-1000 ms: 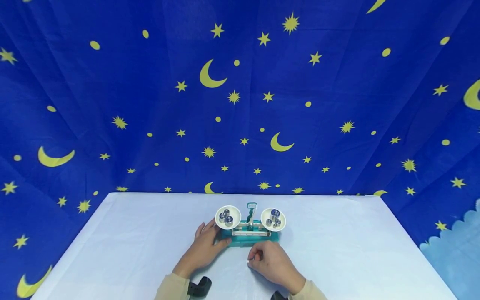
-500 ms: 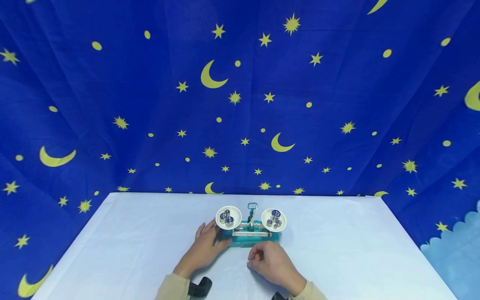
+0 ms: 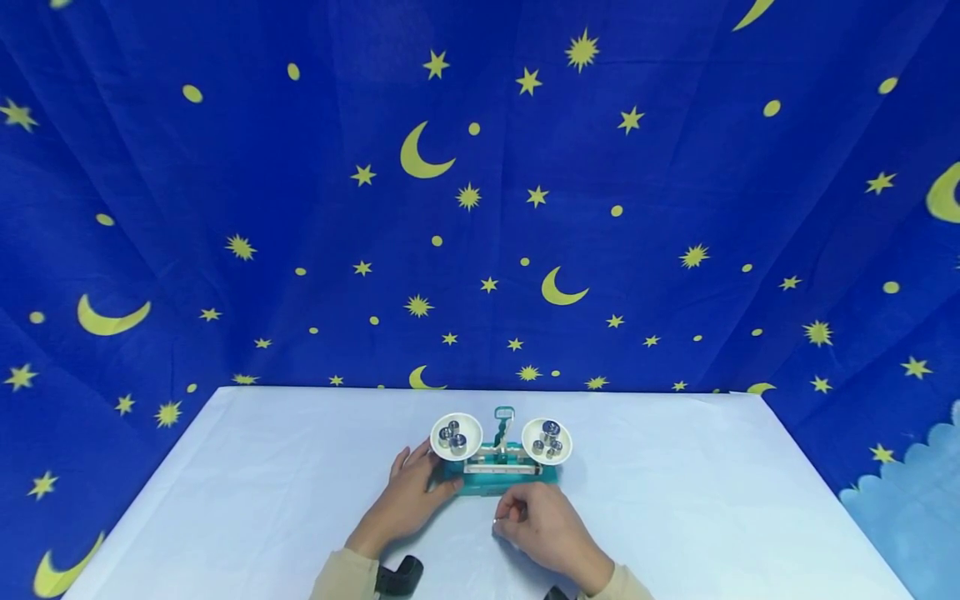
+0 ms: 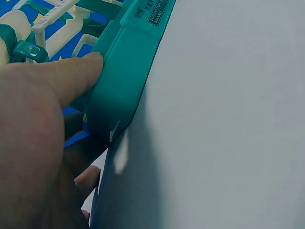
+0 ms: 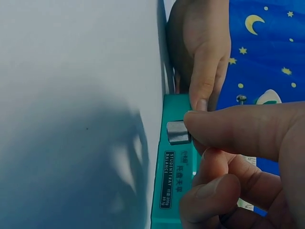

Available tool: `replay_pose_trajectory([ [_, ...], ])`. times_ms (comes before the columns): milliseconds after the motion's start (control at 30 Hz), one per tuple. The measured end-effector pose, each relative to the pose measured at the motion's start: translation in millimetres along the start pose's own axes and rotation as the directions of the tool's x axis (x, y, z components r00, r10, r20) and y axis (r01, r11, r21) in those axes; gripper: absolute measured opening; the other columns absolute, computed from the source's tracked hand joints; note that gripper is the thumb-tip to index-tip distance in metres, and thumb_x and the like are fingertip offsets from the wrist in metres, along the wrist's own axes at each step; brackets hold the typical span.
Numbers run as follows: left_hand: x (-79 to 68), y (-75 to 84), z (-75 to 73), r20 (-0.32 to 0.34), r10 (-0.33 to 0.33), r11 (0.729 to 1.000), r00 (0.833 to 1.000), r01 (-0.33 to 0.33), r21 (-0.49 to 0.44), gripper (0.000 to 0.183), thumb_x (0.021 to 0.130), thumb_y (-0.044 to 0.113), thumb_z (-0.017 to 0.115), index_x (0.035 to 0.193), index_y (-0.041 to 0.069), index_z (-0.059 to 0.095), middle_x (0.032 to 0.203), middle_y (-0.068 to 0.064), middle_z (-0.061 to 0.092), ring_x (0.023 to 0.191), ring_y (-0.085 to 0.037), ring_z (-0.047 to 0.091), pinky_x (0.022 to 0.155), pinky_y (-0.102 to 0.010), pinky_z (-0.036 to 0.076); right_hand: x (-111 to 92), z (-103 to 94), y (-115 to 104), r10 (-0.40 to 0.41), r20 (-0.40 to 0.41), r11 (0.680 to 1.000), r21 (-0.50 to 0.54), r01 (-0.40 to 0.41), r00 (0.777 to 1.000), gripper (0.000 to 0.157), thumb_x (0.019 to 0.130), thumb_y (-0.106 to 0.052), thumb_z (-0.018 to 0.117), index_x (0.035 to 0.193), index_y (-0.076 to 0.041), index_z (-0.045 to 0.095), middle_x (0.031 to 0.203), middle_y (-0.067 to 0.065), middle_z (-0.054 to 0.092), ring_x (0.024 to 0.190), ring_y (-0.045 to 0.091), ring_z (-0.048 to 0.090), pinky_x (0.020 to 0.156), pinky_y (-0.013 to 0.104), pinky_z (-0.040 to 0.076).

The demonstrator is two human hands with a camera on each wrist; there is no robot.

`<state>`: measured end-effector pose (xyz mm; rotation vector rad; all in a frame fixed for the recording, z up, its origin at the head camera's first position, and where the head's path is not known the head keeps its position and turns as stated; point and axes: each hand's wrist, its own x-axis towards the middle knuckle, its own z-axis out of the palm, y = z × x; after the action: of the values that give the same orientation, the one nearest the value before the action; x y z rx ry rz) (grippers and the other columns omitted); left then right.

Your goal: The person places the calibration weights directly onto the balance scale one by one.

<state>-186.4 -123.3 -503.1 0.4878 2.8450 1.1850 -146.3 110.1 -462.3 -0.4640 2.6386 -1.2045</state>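
Note:
A teal tray balance point(image 3: 501, 480) with two white pans stands on the white table. My left hand point(image 3: 407, 498) holds the left end of its base; in the left wrist view the thumb point(image 4: 81, 71) lies on the base and the other fingers reach round its end. Several metal weights sit in the left pan point(image 3: 474, 423) and several more in the right pan point(image 3: 566, 435). In front of the base, my right hand point(image 3: 549, 527) pinches a small silvery cylindrical weight point(image 5: 177, 132) between thumb and index finger. The weight's far end is hidden by the fingertips.
The white table point(image 3: 712, 500) extends on both sides of the balance. Behind it hangs a blue cloth point(image 3: 495, 225) with yellow moons and stars. A black wrist strap point(image 3: 401, 575) is on the left forearm.

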Motion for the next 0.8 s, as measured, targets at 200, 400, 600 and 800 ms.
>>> replay_pose_trajectory([
  [200,-0.5,0.2,0.3,-0.01,0.008,1.0,1.0,-0.008,-0.006,0.069,0.095,0.04,0.066,0.148,-0.001,0.047,0.151,-0.02,0.047,0.146,-0.04,0.031,0.12,-0.064,0.006,-1.3,-1.4,-1.6,-0.004,-0.007,1.0,0.003,0.004,1.0,0.01,0.082,-0.01,0.078,0.079,-0.017,0.071,0.063,-0.011,0.056,0.057,0.005,0.051,0.051,0.021,0.042],
  [400,-0.7,-0.8,1.1,-0.014,0.016,1.0,1.0,-0.016,-0.006,0.069,0.095,0.041,0.066,0.148,0.0,0.047,0.151,-0.019,0.048,0.146,-0.039,0.031,0.119,-0.065,0.006,-1.9,-2.9,-2.6,-0.017,-0.018,1.0,0.001,0.017,1.0,0.009,0.082,-0.011,0.078,0.08,-0.016,0.071,0.063,-0.011,0.056,0.057,0.004,0.051,0.051,0.021,0.042],
  [600,-0.1,-0.1,0.8,-0.005,0.011,1.0,1.0,-0.011,-0.005,0.07,0.096,0.042,0.065,0.149,0.001,0.046,0.151,-0.019,0.047,0.147,-0.039,0.03,0.12,-0.064,0.005,-2.0,-5.0,-3.3,-0.039,-0.032,0.999,0.003,0.039,0.999,0.007,0.082,-0.01,0.077,0.081,-0.015,0.072,0.063,-0.012,0.056,0.056,0.003,0.051,0.05,0.02,0.043],
  [800,-0.8,2.4,-1.1,0.006,-0.002,1.0,1.0,0.002,-0.002,0.071,0.096,0.043,0.065,0.149,0.0,0.045,0.151,-0.019,0.047,0.147,-0.039,0.03,0.12,-0.064,0.004,-1.4,-7.1,-4.8,-0.057,-0.049,0.998,-0.003,0.057,0.997,0.008,0.082,-0.01,0.075,0.08,-0.017,0.072,0.063,-0.013,0.056,0.054,0.002,0.05,0.047,0.019,0.042],
])
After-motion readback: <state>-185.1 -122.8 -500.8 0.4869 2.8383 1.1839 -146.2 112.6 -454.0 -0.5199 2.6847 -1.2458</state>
